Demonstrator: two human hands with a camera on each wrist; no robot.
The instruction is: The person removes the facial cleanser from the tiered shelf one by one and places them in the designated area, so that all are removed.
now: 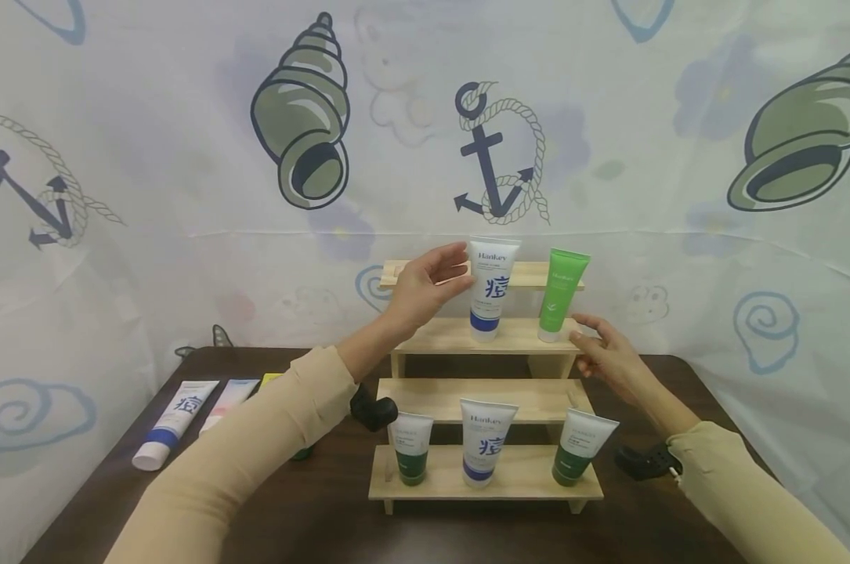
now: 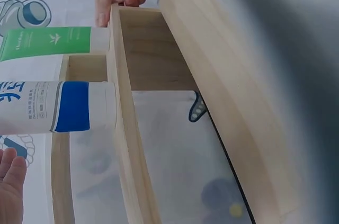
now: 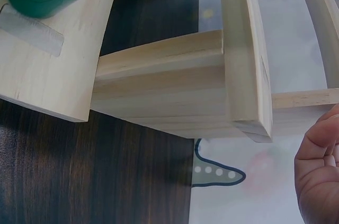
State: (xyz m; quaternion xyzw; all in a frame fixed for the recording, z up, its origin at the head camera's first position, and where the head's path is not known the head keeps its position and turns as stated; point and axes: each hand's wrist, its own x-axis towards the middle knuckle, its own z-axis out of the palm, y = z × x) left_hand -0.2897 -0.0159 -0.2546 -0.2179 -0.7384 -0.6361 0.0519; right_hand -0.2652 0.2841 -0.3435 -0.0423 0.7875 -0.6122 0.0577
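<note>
A white squeeze tube [image 1: 493,290] with a blue band stands cap down on an upper step of the wooden display stand [image 1: 453,395]. My left hand [image 1: 428,286] is beside it, fingers loosely bent; the left wrist view shows a gap between the fingers [image 2: 11,173] and the tube. On the same step, farther right, stands a green tube [image 1: 564,294]. My right hand [image 1: 611,356] holds the right end of that step, with curled fingers [image 3: 318,166] partly cut off in the right wrist view.
Along the bottom step stand a green-and-white tube [image 1: 413,448], another white-and-blue tube [image 1: 488,442] and a second green-and-white tube [image 1: 583,446]. A white-and-blue tube [image 1: 174,423] and other tubes lie on the dark table [image 1: 312,517] at left, partly behind my left sleeve.
</note>
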